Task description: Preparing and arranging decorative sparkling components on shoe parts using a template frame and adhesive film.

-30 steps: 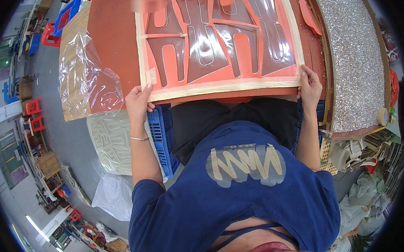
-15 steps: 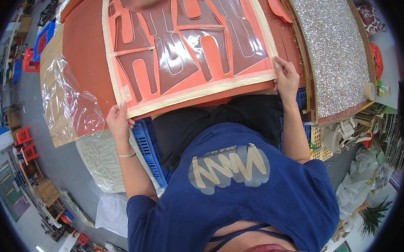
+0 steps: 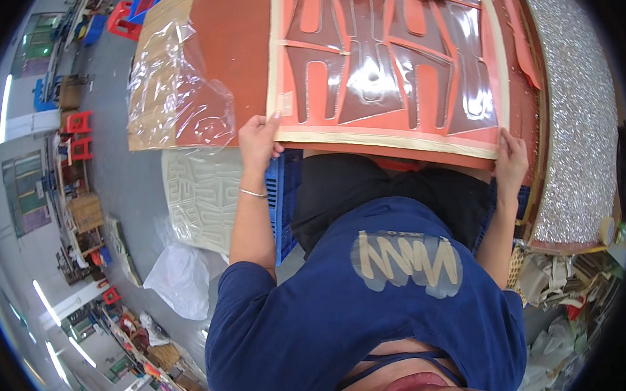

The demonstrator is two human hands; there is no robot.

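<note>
Steadying the cream-edged panel [image 3: 376, 79], at 12 o'clock over the red surface [image 3: 233, 49], seems the step in hand: left hand [image 3: 259, 140] pinches its 7 o'clock corner, right hand [image 3: 510, 160] its 5 o'clock one; shifting it would call for matched movement.

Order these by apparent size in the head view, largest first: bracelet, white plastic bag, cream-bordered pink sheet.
1. Cream-bordered pink sheet
2. White plastic bag
3. Bracelet, just a thin band
</note>
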